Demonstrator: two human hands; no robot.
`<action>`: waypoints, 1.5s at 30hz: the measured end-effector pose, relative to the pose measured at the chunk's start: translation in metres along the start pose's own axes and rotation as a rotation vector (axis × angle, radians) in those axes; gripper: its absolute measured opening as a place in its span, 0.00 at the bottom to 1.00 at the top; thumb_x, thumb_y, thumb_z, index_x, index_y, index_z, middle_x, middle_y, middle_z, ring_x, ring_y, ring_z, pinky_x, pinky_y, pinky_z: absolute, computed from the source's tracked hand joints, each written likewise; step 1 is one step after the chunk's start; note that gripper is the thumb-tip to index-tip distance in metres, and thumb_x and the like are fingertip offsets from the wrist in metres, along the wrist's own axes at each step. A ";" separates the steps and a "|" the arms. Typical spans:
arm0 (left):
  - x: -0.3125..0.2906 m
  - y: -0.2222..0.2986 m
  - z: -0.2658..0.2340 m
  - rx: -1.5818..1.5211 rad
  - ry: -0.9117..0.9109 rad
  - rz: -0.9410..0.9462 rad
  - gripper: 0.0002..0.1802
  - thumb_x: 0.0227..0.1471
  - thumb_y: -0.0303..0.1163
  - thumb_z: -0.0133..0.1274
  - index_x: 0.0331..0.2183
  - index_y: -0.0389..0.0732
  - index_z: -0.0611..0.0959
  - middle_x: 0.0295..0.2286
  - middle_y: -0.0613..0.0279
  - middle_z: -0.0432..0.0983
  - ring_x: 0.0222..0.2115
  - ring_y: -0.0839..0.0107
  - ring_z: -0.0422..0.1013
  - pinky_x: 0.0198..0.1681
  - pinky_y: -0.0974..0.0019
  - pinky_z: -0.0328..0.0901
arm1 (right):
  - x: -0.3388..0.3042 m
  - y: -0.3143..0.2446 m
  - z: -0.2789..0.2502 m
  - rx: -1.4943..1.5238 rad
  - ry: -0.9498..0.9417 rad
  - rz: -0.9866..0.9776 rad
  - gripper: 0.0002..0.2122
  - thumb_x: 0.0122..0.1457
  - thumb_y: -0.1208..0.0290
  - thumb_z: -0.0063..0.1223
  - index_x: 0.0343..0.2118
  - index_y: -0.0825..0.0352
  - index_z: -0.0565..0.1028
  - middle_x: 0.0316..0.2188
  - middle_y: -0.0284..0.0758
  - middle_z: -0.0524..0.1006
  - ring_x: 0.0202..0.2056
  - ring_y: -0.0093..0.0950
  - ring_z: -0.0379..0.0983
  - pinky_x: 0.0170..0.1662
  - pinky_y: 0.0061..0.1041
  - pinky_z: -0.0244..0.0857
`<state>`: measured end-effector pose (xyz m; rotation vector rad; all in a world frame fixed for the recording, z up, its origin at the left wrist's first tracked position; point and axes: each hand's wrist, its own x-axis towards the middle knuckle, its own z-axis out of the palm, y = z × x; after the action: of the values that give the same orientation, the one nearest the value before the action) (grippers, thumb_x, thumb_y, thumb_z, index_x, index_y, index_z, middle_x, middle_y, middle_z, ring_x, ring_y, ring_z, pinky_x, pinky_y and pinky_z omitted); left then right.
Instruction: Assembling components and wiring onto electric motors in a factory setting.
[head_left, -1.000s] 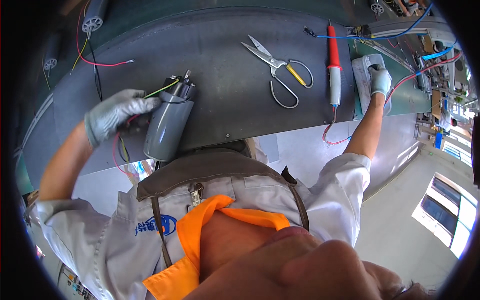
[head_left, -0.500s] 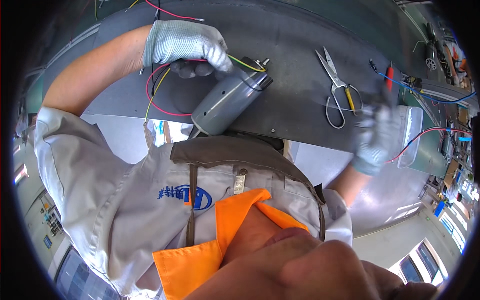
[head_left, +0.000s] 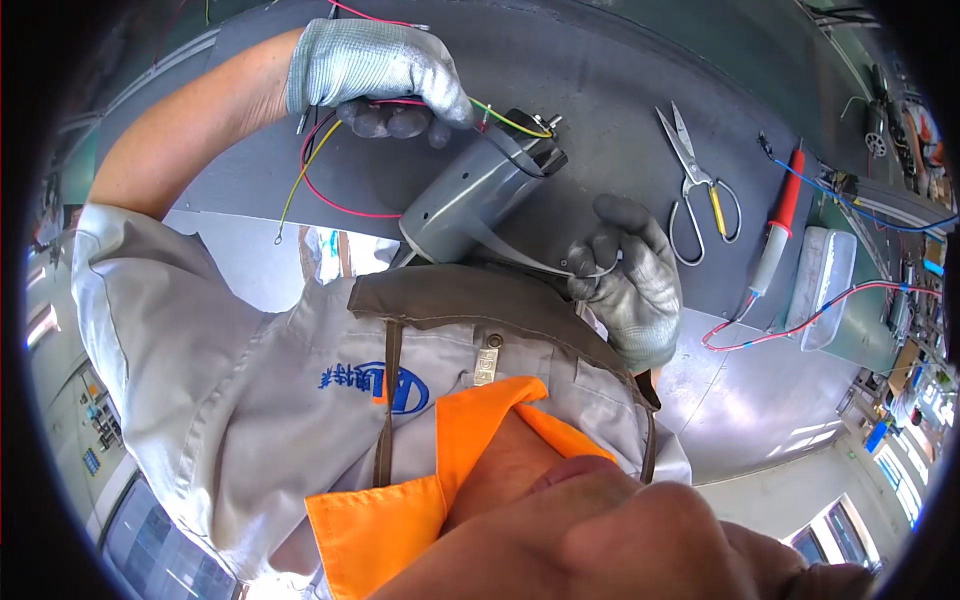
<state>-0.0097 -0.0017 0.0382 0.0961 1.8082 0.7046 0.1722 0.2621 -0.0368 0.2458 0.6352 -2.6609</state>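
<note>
A grey cylindrical motor (head_left: 465, 200) lies tilted on the dark bench in front of me, its terminal end toward the upper right. My left hand (head_left: 395, 85), in a grey-white glove, is closed above it and pinches several wires: red, black and a yellow-green wire (head_left: 510, 122) leading to the terminals. Loose red and yellow-green ends hang to the left. To the right of the motor, my gloved right hand (head_left: 635, 280) holds a thin pale strip (head_left: 535, 262), which looks like a cable tie, between thumb and fingers. The strip reaches toward the motor's side.
Scissors (head_left: 690, 178) with a yellow-wrapped handle lie right of the motor. Beyond them is a red-handled soldering-iron-like tool (head_left: 780, 220) with a red cord. A clear plastic box (head_left: 825, 285) stands by the bench's right end. A blue wire (head_left: 850, 200) crosses there.
My right hand has moved left from beside the scissors to near the motor, carrying the pale strip, and uncovered the red-handled tool. My left hand still pinches the wires.
</note>
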 end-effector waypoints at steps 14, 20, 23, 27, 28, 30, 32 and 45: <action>0.002 -0.010 0.034 -0.248 0.099 0.084 0.29 0.63 0.57 0.43 0.30 0.40 0.79 0.14 0.70 0.67 0.11 0.84 0.59 0.12 0.76 0.51 | 0.054 0.058 -0.024 -0.057 -0.115 -0.248 0.24 0.58 0.83 0.56 0.58 0.74 0.66 0.47 0.46 0.77 0.50 0.37 0.76 0.57 0.43 0.71; 0.023 -0.013 0.056 -0.332 0.411 0.154 0.19 0.61 0.44 0.53 0.41 0.36 0.81 0.20 0.71 0.74 0.15 0.86 0.63 0.15 0.78 0.54 | 0.051 0.052 -0.015 -0.227 -0.064 -0.229 0.26 0.55 0.88 0.57 0.58 0.75 0.67 0.51 0.45 0.76 0.53 0.33 0.75 0.57 0.30 0.69; 0.032 -0.010 0.064 -0.327 0.487 0.203 0.17 0.59 0.37 0.58 0.45 0.34 0.82 0.25 0.70 0.77 0.19 0.87 0.67 0.20 0.79 0.59 | 0.053 0.046 -0.011 -0.402 -0.052 -0.276 0.18 0.56 0.86 0.57 0.51 0.75 0.74 0.50 0.43 0.77 0.50 0.29 0.76 0.53 0.25 0.69; 0.050 -0.020 0.078 -0.321 0.567 0.414 0.14 0.58 0.30 0.58 0.43 0.32 0.84 0.33 0.65 0.81 0.32 0.83 0.74 0.37 0.77 0.69 | 0.064 0.033 -0.006 -0.714 0.034 -0.550 0.07 0.57 0.82 0.58 0.38 0.72 0.81 0.43 0.38 0.80 0.40 0.24 0.76 0.45 0.21 0.69; 0.052 -0.018 0.082 -0.338 0.589 0.434 0.14 0.57 0.31 0.58 0.42 0.32 0.84 0.32 0.64 0.82 0.32 0.82 0.74 0.36 0.74 0.70 | 0.064 0.032 -0.004 -0.748 0.107 -0.560 0.07 0.57 0.82 0.58 0.39 0.72 0.81 0.42 0.37 0.81 0.39 0.23 0.77 0.45 0.21 0.70; 0.050 -0.014 0.089 -0.257 0.675 0.491 0.13 0.55 0.30 0.57 0.40 0.33 0.85 0.31 0.58 0.83 0.32 0.77 0.77 0.36 0.69 0.71 | 0.066 0.028 -0.004 -0.763 0.213 -0.575 0.08 0.58 0.81 0.59 0.41 0.71 0.81 0.37 0.33 0.82 0.35 0.19 0.77 0.38 0.19 0.71; 0.054 -0.017 0.090 -0.178 0.709 0.554 0.12 0.55 0.30 0.57 0.40 0.34 0.85 0.31 0.56 0.83 0.32 0.72 0.78 0.37 0.67 0.72 | 0.068 0.017 0.007 -0.716 0.244 -0.463 0.09 0.58 0.81 0.59 0.43 0.71 0.80 0.36 0.32 0.82 0.34 0.17 0.76 0.35 0.17 0.70; 0.060 -0.020 0.088 0.142 0.786 0.809 0.10 0.53 0.28 0.58 0.38 0.39 0.86 0.30 0.53 0.81 0.31 0.58 0.79 0.35 0.63 0.72 | 0.082 -0.004 0.013 -0.817 0.204 -0.227 0.24 0.57 0.81 0.57 0.58 0.71 0.70 0.30 0.32 0.79 0.28 0.14 0.72 0.29 0.14 0.65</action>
<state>0.0531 0.0421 -0.0385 0.7671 2.5904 1.2986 0.0953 0.2322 -0.0441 0.2107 1.8192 -2.3379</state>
